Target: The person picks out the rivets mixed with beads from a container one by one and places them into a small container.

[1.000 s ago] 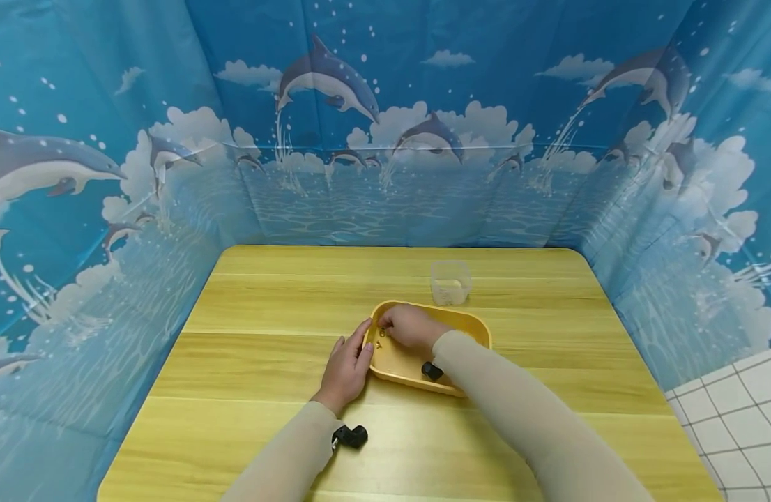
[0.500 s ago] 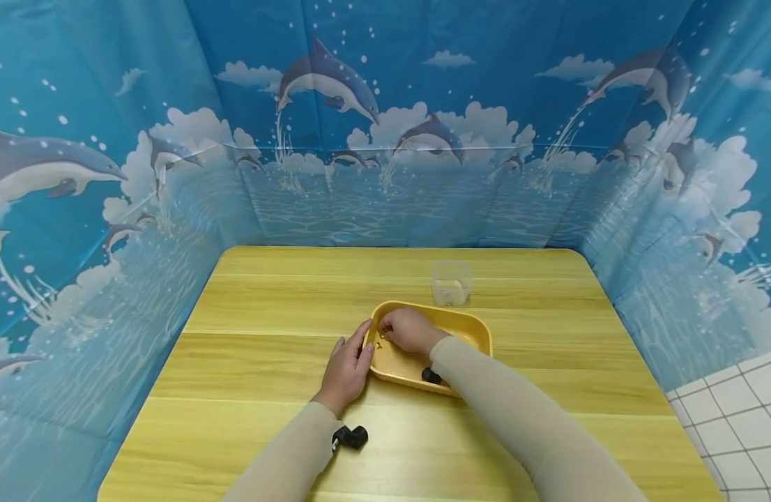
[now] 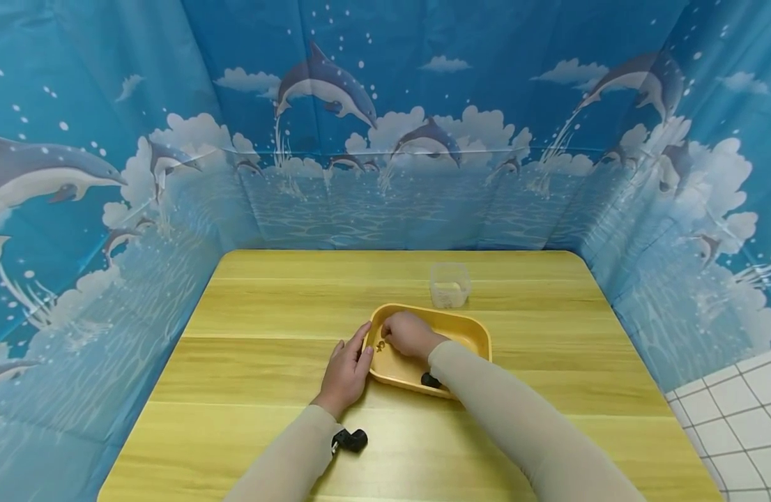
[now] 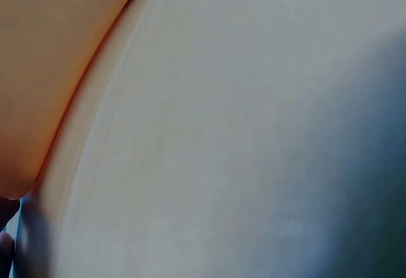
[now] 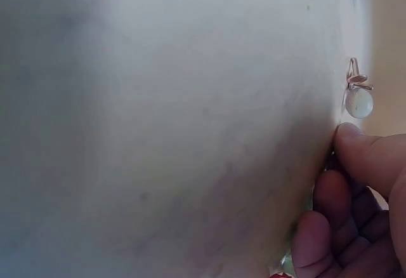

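Head view: one yellow tray sits below the centre of the frame on the table. The left hand rests against the tray's left end with fingers extended and thumb spaced from them; this grip is not curled round anything. The right hand is inside the tray at its upper left, fingers curled; whether this grip has hold of an item cannot be told. Small golden jewellery lies on the tray floor just beside the right fingertips; one cluster is counted, its separate pieces too small to resolve. One clear plastic container stands just above the tray in the frame; its contents are not legible. Two black wrist units are visible, one per arm. Status, as judged: handling inside the tray is in progress and incomplete, with jewellery unsorted or unremoved; the amount done cannot be determined. Left wrist view: the tray's wall fills the upper left, two fingertips show at the lower left edge. Right wrist view: one wire-looped bead pendant is at right, just above the thumb tip; one red fragment shows at the bottom edge.
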Demonstrator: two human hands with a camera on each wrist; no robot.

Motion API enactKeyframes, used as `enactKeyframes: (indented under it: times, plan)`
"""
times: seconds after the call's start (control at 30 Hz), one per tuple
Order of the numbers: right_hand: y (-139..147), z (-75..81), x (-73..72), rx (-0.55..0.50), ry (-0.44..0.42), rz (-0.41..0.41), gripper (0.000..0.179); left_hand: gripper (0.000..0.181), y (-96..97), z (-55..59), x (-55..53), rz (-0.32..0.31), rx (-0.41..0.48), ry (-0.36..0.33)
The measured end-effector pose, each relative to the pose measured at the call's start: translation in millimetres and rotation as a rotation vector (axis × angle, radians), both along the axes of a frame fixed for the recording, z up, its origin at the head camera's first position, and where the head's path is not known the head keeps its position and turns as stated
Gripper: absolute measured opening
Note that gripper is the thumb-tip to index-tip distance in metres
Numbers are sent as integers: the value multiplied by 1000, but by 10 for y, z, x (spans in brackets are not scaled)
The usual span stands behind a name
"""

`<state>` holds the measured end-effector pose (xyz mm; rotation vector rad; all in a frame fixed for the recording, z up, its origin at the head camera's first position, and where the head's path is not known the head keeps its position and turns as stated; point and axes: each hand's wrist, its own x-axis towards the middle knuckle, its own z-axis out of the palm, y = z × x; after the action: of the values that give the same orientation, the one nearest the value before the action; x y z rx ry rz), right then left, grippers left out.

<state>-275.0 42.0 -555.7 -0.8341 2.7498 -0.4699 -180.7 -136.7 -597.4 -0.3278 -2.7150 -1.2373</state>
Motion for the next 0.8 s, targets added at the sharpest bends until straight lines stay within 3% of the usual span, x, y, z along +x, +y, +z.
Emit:
enactKeyframes:
  times: [0.17, 0.8]
  plan:
    - [8, -23, 22, -4, 25, 8, 9, 53, 10, 28, 24, 0, 3, -3]
    - [51, -59, 38, -90, -20, -42, 15, 52, 18, 55, 37, -6, 4, -4]
